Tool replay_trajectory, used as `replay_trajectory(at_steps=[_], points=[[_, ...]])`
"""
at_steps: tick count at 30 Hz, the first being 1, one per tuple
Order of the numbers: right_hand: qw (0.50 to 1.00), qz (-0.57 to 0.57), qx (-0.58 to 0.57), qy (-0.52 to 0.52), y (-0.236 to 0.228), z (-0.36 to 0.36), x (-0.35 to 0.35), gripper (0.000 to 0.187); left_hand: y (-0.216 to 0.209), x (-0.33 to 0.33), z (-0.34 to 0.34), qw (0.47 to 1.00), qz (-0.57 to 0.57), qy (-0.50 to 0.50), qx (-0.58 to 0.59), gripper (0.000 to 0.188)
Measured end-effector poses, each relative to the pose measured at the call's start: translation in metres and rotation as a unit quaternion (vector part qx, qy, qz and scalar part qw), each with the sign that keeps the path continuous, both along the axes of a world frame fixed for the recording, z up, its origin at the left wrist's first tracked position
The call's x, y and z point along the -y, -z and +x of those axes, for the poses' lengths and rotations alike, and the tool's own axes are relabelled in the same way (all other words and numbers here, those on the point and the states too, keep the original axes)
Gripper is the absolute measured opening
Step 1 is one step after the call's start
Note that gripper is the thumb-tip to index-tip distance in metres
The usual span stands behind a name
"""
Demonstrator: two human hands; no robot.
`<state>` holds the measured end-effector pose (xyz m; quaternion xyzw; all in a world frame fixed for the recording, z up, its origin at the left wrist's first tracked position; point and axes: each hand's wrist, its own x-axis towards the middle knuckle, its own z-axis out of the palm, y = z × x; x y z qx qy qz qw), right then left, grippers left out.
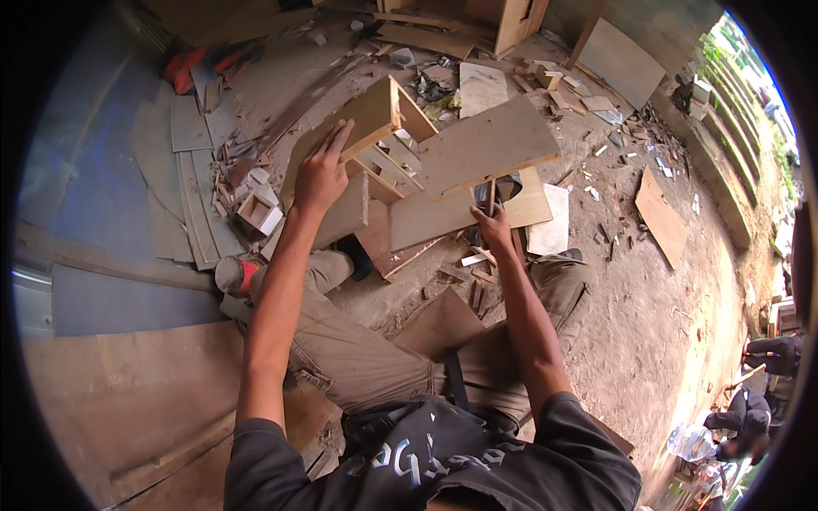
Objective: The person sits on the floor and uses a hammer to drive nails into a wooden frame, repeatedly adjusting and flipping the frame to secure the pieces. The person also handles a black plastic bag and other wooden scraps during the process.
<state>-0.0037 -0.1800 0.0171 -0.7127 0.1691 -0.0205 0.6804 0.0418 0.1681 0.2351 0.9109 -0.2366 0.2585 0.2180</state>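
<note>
"Near the middle of the dirt floor (630, 315), just beyond our bent legs, what have we got under our hands?"

"We have a wooden carcass (366, 128), tilted, with open compartments on its right side. Beside it lies a broad grey-brown panel (490, 145); whether the two are joined, we can't tell."

"And our left hand (322, 175)?"

"Its fingers lie close together, stretched over the carcass's upper panel. We can't tell whether the thumb clamps underneath."

"What about our right?"

"Our right hand (492, 223) is closed around a slim brown piece (491, 196), upright at the panel's near edge. We can't make out what it is."

"What lies around us?"

"Toward the floor's left edge, we see a small open box (257, 213) among wood scraps; toward its right edge, a loose brown board (660, 217) lies flat."
</note>
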Motion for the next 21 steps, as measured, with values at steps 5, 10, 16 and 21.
replay_trajectory(at_steps=[5, 10, 16, 21], points=[[0.999, -0.006, -0.034, 0.0, 0.042, 0.013, -0.019, 0.035, 0.026, -0.002, 0.019, 0.985, 0.168, -0.037, 0.032, 0.071], [0.985, -0.067, -0.068, 0.145, 0.03, -0.019, 0.037, 0.034, 0.063, -0.008, 0.016, 0.982, 0.183, -0.05, -0.002, 0.075], [0.981, 0.05, 0.077, 0.17, -0.091, -0.031, 0.001, 0.029, 0.062, 0.004, 0.012, 0.985, 0.158, -0.067, -0.02, 0.073], [0.976, -0.199, 0.085, 0.016, -0.104, -0.035, -0.049, 0.031, 0.06, 0.037, 0.012, 0.986, 0.152, -0.063, -0.026, 0.07]])
